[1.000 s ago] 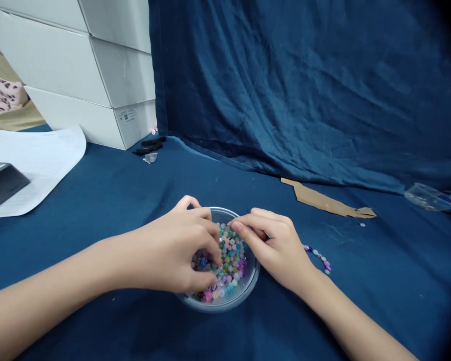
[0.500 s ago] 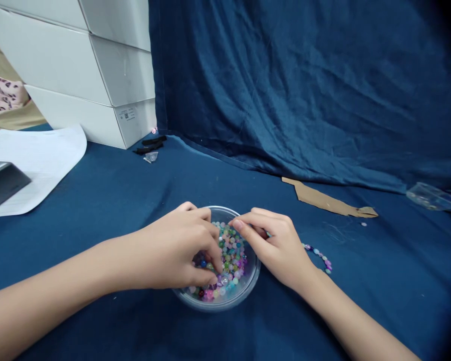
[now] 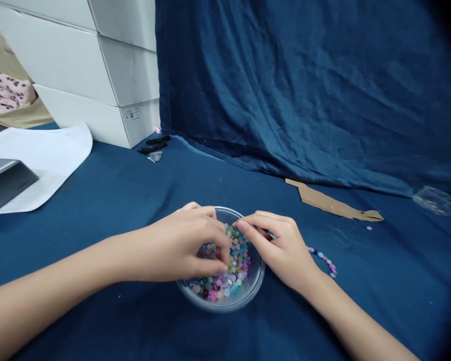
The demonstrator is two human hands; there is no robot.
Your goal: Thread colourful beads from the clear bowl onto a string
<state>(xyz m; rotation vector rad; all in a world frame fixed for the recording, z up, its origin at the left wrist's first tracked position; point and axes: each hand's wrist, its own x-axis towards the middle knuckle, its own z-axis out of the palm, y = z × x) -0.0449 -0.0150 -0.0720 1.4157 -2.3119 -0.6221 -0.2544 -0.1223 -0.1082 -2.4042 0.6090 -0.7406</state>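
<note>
A clear round plastic bowl (image 3: pixel 256 288) holds many small colourful beads (image 3: pixel 235 260). Over its left side is my left hand (image 3: pixel 195 245), thumb and forefinger pinched together just above the beads; whatever lies between the tips is too small to make out. My right hand (image 3: pixel 276 240) is at the bowl's right rim, its thumb and forefinger closed on the end of a string. From behind that hand a bead string (image 3: pixel 325 258) in purple, blue and white curves onto the blue cloth; its middle is hidden by the hand.
White boxes (image 3: pixel 71 65) are stacked at the back left beside a blue curtain (image 3: pixel 285 90). Paper (image 3: pixel 60 160) lies under a dark grey object (image 3: pixel 9 183) at left. A torn cardboard strip (image 3: pixel 330 204), loose thread and a clear plastic bag (image 3: pixel 438 200) lie at right.
The thumb and forefinger of my left hand have closed from apart into a pinch, rising slightly from the beads. My right hand keeps its pinch. The whole view has shifted a little.
</note>
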